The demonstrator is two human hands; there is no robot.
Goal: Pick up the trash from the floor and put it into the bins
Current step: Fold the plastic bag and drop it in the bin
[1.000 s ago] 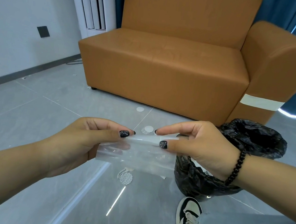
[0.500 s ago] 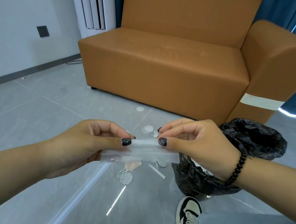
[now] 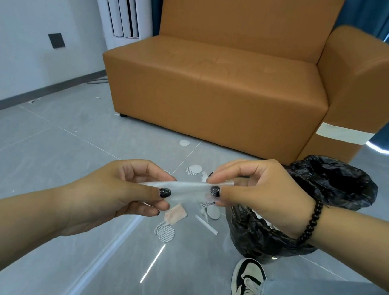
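**Clear plastic wrapper now folded to a thin strip**

The clear plastic wrapper, a hanging sheet a second ago, is now a narrow band we pinch between left hand and right hand, thumbs on top. Below lie round pads, a pink packet; the black-lined bin stands right, the sofa behind, open floor left

Open grey floor spreads to the left; ahead, an orange sofa blocks the way, while a black-lined bin and a sneaker crowd the right, litter scattered between.
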